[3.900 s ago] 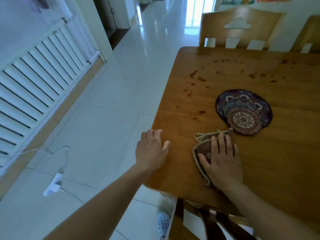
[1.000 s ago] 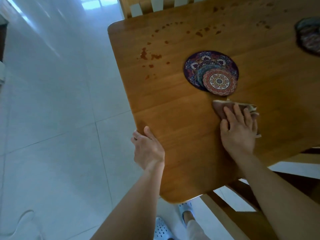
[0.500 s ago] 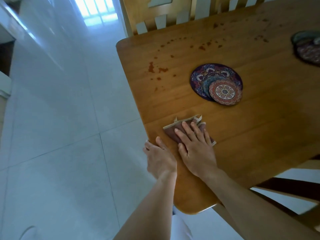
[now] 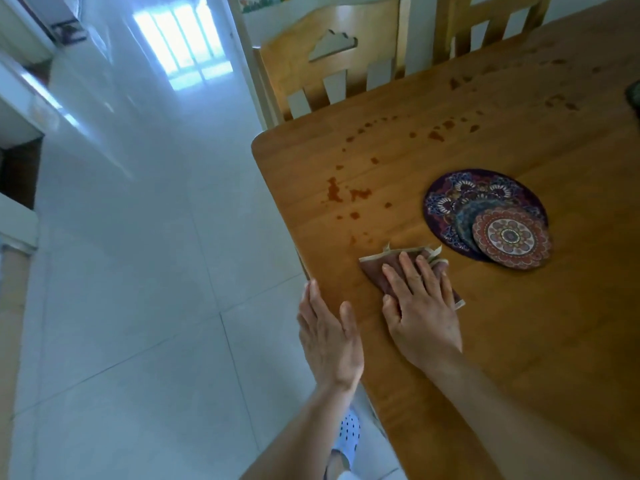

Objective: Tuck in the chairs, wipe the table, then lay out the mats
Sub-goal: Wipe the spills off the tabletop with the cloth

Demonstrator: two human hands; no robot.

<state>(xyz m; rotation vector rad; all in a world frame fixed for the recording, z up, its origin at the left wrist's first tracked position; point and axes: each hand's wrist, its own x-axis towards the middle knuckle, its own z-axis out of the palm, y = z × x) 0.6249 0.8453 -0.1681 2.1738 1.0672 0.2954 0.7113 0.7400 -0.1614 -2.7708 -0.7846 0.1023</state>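
Observation:
My right hand (image 4: 420, 304) lies flat on a folded brown cloth (image 4: 375, 268) with a pale border, pressing it onto the wooden table (image 4: 519, 341) near the left edge. My left hand (image 4: 329, 337) rests open against that edge, thumb on the top. Just right of the cloth sits a stack of round patterned mats (image 4: 488, 213), the smallest red one (image 4: 510, 237) on top. Reddish-brown stains (image 4: 346, 194) dot the table beyond the cloth, toward the far corner. Two wooden chairs (image 4: 329, 74) stand tucked against the far side.
Another dark mat (image 4: 635, 95) peeks in at the right frame edge. White tiled floor (image 4: 138, 271) spreads left of the table. My foot in a white perforated slipper (image 4: 346, 438) stands below the table's edge. A doorway opens at the far left.
My right hand has slid the cloth from beside the mats leftward to the table's edge, then a little forward toward the stains. My left hand has stayed on the table's edge.

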